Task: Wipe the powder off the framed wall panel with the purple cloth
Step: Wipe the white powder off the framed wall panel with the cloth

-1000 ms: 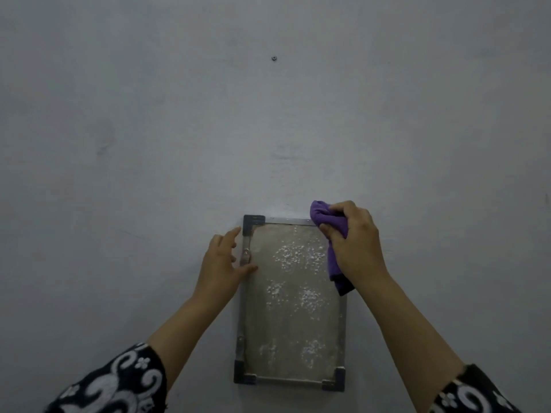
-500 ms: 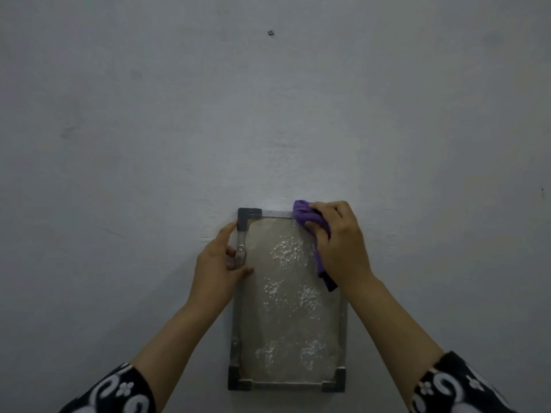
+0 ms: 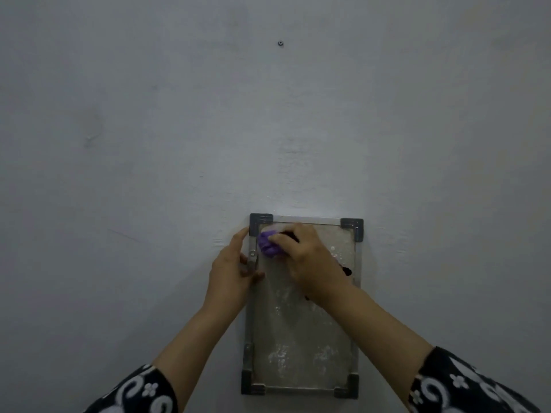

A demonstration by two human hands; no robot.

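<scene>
A framed panel [image 3: 301, 338] with a metal rim and dark corner pieces hangs low on the grey wall. White powder [image 3: 278, 357] speckles its lower half and a few flecks remain near the right edge. My right hand [image 3: 310, 263] grips the bunched purple cloth [image 3: 269, 243] and presses it against the panel's upper left corner. My left hand [image 3: 231, 271] holds the frame's left rim, thumb on the panel face beside a small metal bracket [image 3: 253, 257]. Most of the cloth is hidden under my fingers.
The bare grey wall [image 3: 149, 144] surrounds the panel on all sides. A small dark screw or hole [image 3: 280, 43] sits high above the panel. My patterned black and white sleeves [image 3: 474, 386] show at the bottom corners.
My right hand has swept the cloth from the panel's top right across to its top left. The powder patches in the upper half are smeared away. My left hand keeps its hold.
</scene>
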